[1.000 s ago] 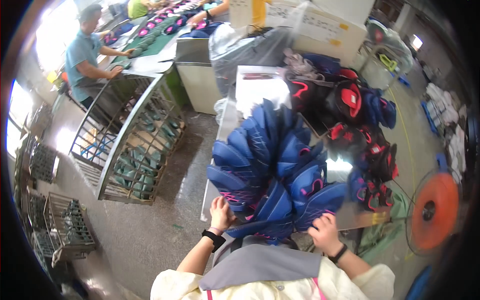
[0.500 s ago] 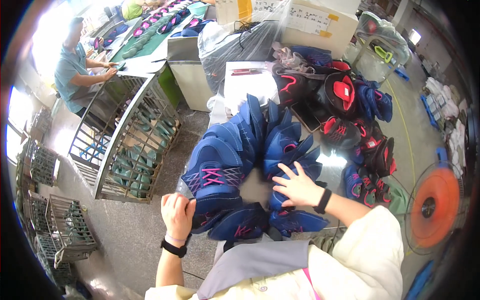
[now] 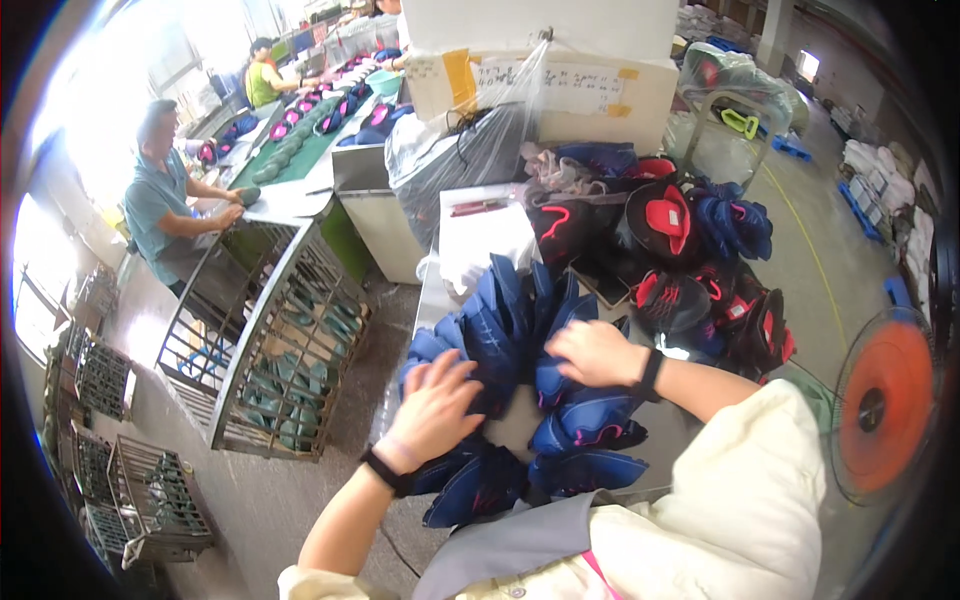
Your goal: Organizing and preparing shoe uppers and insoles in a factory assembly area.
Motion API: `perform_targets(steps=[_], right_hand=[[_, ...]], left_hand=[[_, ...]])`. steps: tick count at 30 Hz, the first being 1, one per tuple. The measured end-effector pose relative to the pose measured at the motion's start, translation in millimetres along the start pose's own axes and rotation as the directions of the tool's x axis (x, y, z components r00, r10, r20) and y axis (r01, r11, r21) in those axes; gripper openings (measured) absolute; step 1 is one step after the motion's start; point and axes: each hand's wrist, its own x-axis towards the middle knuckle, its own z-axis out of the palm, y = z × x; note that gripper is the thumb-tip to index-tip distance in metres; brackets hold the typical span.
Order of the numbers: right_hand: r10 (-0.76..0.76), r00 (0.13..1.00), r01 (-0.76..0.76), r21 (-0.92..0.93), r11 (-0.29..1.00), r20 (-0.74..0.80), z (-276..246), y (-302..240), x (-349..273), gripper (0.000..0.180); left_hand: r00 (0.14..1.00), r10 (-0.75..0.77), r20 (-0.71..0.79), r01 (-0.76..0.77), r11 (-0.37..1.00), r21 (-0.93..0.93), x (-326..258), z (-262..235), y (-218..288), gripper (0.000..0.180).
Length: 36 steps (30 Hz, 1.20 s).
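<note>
Blue shoe uppers with pink laces stand overlapped in a ring on the table before me; one upper (image 3: 478, 487) lies at its near side. My left hand (image 3: 432, 412) is over the left side of the ring, fingers spread, and hides part of the uppers there. At the right side, my right hand (image 3: 600, 355) has its fingers bent and drawn together at the top of another blue shoe upper (image 3: 553, 382). Slight blur softens the fingertips of this hand.
Beyond the ring lie white paper (image 3: 480, 240) and a pile of black-and-red shoe uppers (image 3: 660, 220). An orange fan (image 3: 872, 405) stands at the right. Left are a metal rack cart (image 3: 290, 350) with green shoe lasts and a co-worker (image 3: 160, 205) at a green bench.
My left hand has moved from the ring's outer left edge inward over the uppers, its fingers opening. My right hand has shifted to a farther upper and its spread fingers have drawn in. The view has tilted up.
</note>
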Motion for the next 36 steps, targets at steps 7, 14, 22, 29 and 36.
perform_targets(steps=[7, 14, 22, 29, 36], right_hand=[[0.101, 0.987, -0.094, 0.065, 0.994, -0.127, 36.1, 16.0, 83.5, 0.058], [0.411, 0.911, -0.4, 0.151, 0.904, -0.043, 31.3, 77.5, -0.1, 0.033], [0.52, 0.848, -0.435, 0.423, 0.795, -0.105, 36.4, 58.7, -110.5, 0.032], [0.473, 0.823, -0.56, -0.303, 0.771, -0.316, 30.1, 19.6, -89.5, 0.019], [-0.005, 0.995, 0.006, 0.015, 1.0, -0.101, 66.2, 5.8, 4.3, 0.018]], left_hand=[[0.998, 0.058, 0.011, -0.058, 0.923, 0.381, 73.9, 112.1, -8.4, 0.049], [0.978, -0.205, -0.038, 0.209, 0.961, 0.184, 72.0, 81.4, -27.0, 0.03], [0.975, -0.22, 0.035, 0.216, 0.971, 0.104, 45.5, 70.0, -34.4, 0.017], [0.963, 0.253, 0.096, -0.267, 0.944, 0.192, 63.6, 107.5, 8.7, 0.019], [0.921, -0.13, 0.366, 0.026, 0.961, 0.275, 66.9, 108.5, -1.4, 0.031]])
